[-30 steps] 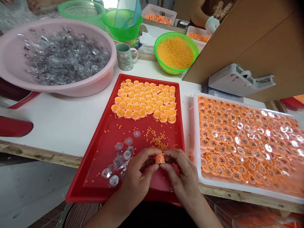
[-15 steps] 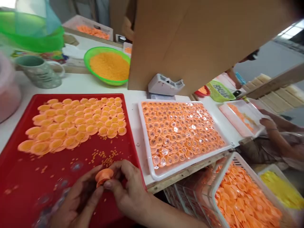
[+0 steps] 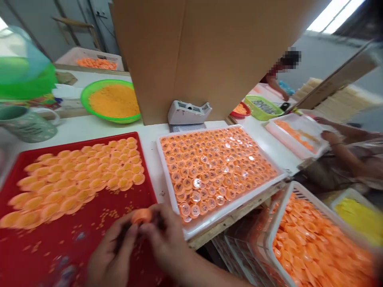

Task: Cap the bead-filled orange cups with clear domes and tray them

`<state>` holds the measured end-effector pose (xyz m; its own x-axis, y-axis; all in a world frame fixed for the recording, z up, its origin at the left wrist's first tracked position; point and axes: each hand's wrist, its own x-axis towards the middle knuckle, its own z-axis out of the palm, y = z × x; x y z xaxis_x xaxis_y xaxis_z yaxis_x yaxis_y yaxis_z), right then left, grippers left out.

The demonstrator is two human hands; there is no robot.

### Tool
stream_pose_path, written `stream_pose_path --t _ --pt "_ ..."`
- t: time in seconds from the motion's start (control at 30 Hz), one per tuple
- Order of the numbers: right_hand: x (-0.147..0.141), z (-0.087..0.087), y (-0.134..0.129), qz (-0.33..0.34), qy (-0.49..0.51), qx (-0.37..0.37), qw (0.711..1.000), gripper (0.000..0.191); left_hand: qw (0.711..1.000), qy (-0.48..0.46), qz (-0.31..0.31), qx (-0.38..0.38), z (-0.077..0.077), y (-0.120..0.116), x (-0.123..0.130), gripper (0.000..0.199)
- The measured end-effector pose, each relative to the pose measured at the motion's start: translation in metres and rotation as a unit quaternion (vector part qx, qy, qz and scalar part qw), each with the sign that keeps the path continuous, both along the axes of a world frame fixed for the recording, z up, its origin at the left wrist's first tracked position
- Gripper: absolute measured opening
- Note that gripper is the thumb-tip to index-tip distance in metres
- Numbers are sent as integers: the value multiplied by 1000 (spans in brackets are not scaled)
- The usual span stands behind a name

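Observation:
Between my two hands is a small round orange plastic piece (image 3: 141,215), pinched over the front of a red tray (image 3: 98,223). My left hand (image 3: 115,249) grips its left side with thumb and fingers. From the right, my right hand (image 3: 167,239) closes on the same piece, hiding part of it. Rows of orange discs with yellow-orange filling (image 3: 76,175) lie on the tray, overlapping. Small yellow-orange bits (image 3: 109,218) are scattered nearby, and a few clear shiny pieces (image 3: 67,273) lie blurred at the lower left.
A white tray (image 3: 168,187) of clear-topped orange discs stands right of the red one. Behind are a green bowl of yellow-orange bits (image 3: 112,101), a tape dispenser (image 3: 188,113), a cardboard panel (image 3: 203,56) and a mug (image 3: 26,125). A crate of orange pieces (image 3: 317,243) sits lower right; a co-worker's hand (image 3: 330,137) is beyond.
The view has swung, so the trays sit further left in the picture. Both hands still hold the orange piece, now brought closer to the white tray in view.

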<state>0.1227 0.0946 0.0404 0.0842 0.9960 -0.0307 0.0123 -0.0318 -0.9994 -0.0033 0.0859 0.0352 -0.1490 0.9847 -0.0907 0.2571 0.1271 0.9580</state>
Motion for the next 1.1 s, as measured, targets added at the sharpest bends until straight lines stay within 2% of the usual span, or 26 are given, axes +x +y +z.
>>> stream_pose_path --t 0.07,0.1,0.2,0.33,0.47,0.57,0.77,0.87,0.97,1.03,1.1 --pt "12 4 5 11 109 -59 992 21 1000 4 -2 -16 11 3 13 24" --pt "18 5 6 16 138 -76 987 24 999 -29 -11 -25 15 3 17 26" --pt "32 6 6 48 163 -75 983 24 996 -73 -44 -14 26 2 22 29" --pt "42 8 -1 88 141 -21 986 17 993 45 -66 83 35 -5 18 26" --pt "44 6 -7 110 92 19 989 20 975 114 -49 185 42 -11 15 29" --pt "45 5 -11 127 77 44 988 24 960 156 -62 223 47 -13 13 27" --pt "43 10 -15 116 19 91 989 30 941 202 -81 260 52 -15 12 27" --pt "36 9 -18 100 -44 120 987 30 944 201 -82 250 50 -15 12 28" --pt "30 8 -20 76 -88 140 983 27 962 161 -90 203 47 -14 11 31" --pt "29 8 -18 68 -110 149 980 24 983 81 -90 138 45 -13 12 24" --pt "29 11 -14 70 -128 149 978 20 994 -68 -76 37 44 -10 13 13"
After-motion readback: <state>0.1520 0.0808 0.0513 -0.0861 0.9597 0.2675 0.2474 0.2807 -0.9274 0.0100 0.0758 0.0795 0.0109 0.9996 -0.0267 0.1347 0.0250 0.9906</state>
